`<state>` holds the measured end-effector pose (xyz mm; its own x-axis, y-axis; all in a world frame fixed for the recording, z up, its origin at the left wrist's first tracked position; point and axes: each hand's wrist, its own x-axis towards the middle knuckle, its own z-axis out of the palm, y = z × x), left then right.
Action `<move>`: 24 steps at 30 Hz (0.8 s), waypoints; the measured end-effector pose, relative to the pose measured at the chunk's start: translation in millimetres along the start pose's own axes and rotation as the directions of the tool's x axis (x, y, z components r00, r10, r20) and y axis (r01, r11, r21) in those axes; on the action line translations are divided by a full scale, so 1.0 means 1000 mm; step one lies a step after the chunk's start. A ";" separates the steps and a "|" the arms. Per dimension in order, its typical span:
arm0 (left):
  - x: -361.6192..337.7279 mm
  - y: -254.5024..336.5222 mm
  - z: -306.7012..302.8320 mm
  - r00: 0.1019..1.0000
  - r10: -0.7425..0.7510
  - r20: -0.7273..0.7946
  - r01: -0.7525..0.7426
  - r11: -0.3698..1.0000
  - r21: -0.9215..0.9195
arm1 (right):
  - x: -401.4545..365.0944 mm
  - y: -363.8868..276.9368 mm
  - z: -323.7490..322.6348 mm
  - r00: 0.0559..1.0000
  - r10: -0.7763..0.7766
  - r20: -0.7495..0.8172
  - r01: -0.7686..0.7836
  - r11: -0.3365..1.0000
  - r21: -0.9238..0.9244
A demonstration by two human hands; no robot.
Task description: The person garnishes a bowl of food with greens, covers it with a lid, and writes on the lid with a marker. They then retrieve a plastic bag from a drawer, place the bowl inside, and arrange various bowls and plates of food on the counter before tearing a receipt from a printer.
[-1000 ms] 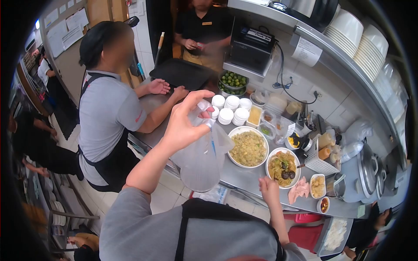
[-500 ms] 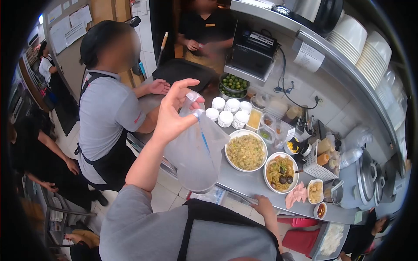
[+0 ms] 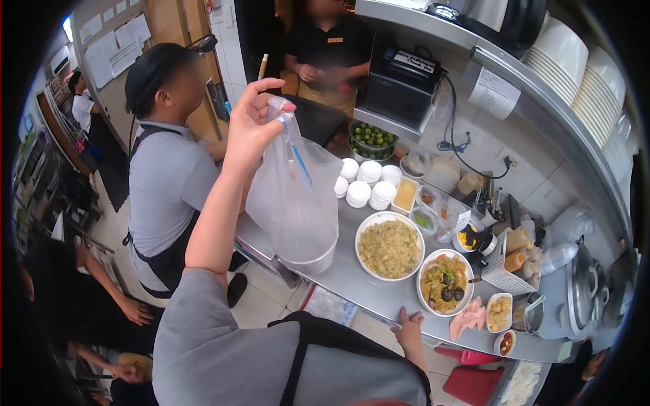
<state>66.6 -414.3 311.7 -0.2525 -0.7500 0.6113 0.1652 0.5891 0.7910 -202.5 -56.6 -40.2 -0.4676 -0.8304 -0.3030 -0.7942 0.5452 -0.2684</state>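
My left hand is raised over the left part of the steel counter, pinching the gathered top of a translucent plastic bag. A round white container shows through the bottom of the bag. Down at the counter's front edge, my right hand has its fingers apart and holds nothing; its fingertips meet the edge. Nearest to that hand are a bowl of noodles with dark mushrooms and a crumpled pink cloth. A large bowl of fried rice stands between the bag and the noodles.
Stacked white small dishes, a bowl of green citrus fruit and a white basket of bottles line the back. A co-worker in grey stands at left, another person beyond the counter. A shelf overhangs the right.
The bag in my left hand has moved slightly left and lower at its base. My right hand's fingers have spread at the counter edge. The grey-shirted co-worker has turned away slightly.
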 end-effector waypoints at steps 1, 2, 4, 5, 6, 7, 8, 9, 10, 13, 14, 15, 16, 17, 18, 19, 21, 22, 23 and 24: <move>0.009 -0.004 -0.005 1.000 0.013 -0.002 -0.013 1.000 0.012 | 0.001 -0.002 0.003 1.000 0.000 -0.004 0.000 1.000 0.013; 0.019 -0.012 -0.010 1.000 0.023 0.011 -0.023 1.000 0.010 | 0.004 -0.001 0.005 1.000 0.029 -0.008 -0.029 0.999 0.015; 0.034 -0.020 -0.018 0.999 0.037 0.016 -0.038 0.999 0.025 | 0.009 -0.002 0.008 0.996 0.086 -0.011 -0.086 0.996 -0.002; 0.041 -0.023 -0.021 0.999 0.043 0.016 -0.044 0.999 0.031 | 0.012 -0.005 0.011 0.996 0.088 -0.014 -0.088 0.996 0.000; 0.047 -0.027 -0.023 0.999 0.043 0.020 -0.044 0.999 0.026 | 0.014 -0.007 0.013 0.992 0.123 -0.026 -0.123 0.992 -0.006; 0.054 -0.032 -0.025 0.999 0.050 0.019 -0.051 0.998 0.039 | 0.016 -0.009 0.014 0.986 0.159 -0.038 -0.160 0.987 -0.012; 0.059 -0.038 -0.027 0.998 0.052 0.019 -0.053 0.997 0.053 | 0.017 -0.012 0.015 0.985 0.169 -0.034 -0.169 0.985 -0.011; 0.065 -0.043 -0.030 0.998 0.049 0.027 -0.050 0.998 0.049 | 0.021 -0.016 0.016 0.978 0.203 -0.051 -0.204 0.979 -0.023; 0.071 -0.050 -0.033 0.995 0.083 0.051 -0.086 0.994 0.063 | 0.024 -0.020 0.017 0.969 0.238 -0.063 -0.241 0.970 -0.035; 0.089 -0.074 -0.042 0.988 0.130 0.082 -0.137 0.986 0.093 | 0.028 -0.019 0.021 0.962 0.264 -0.070 -0.267 0.963 -0.037; 0.094 -0.078 -0.044 0.986 0.141 0.087 -0.149 0.984 0.093 | 0.028 -0.020 0.021 0.957 0.278 -0.083 -0.281 0.960 -0.020; 0.098 -0.083 -0.047 0.984 0.149 0.093 -0.157 0.983 0.093 | 0.027 -0.021 0.022 0.954 0.292 -0.071 -0.294 0.955 -0.020; 0.103 -0.088 -0.048 0.985 0.142 0.093 -0.151 0.984 0.098 | 0.026 -0.021 0.023 0.953 0.287 -0.092 -0.289 0.957 -0.009; 0.108 -0.092 -0.050 0.986 0.138 0.091 -0.146 0.984 0.101 | 0.027 -0.021 0.022 0.953 0.281 -0.116 -0.283 0.959 -0.001; 0.110 -0.096 -0.050 0.986 0.141 0.086 -0.150 0.982 0.116 | 0.027 -0.022 0.021 0.951 0.286 -0.121 -0.287 0.958 0.007; 0.112 -0.098 -0.050 0.990 0.116 0.079 -0.126 0.982 0.142 | 0.027 -0.022 0.019 0.948 0.297 -0.116 -0.299 0.954 0.003; 0.116 -0.102 -0.052 0.992 0.102 0.077 -0.114 0.978 0.174 | 0.027 -0.025 0.016 0.950 0.293 -0.108 -0.293 0.956 0.021; 0.118 -0.105 -0.052 0.992 0.101 0.081 -0.114 0.979 0.171 | 0.027 -0.028 0.013 0.948 0.300 -0.106 -0.298 0.954 0.036; 0.122 -0.107 -0.052 0.994 0.086 0.067 -0.097 0.979 0.181 | 0.030 -0.028 0.012 0.946 0.303 -0.111 -0.301 0.953 0.041; 0.126 -0.109 -0.052 0.996 0.068 0.053 -0.077 0.979 0.190 | 0.030 -0.026 0.014 0.944 0.312 -0.110 -0.307 0.950 0.053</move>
<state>66.4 -588.3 303.7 -0.2909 -0.6912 0.6616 0.0001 0.6914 0.7224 -190.7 -94.4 -55.0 -0.7315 -0.6265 -0.2690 -0.5903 0.7794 -0.2101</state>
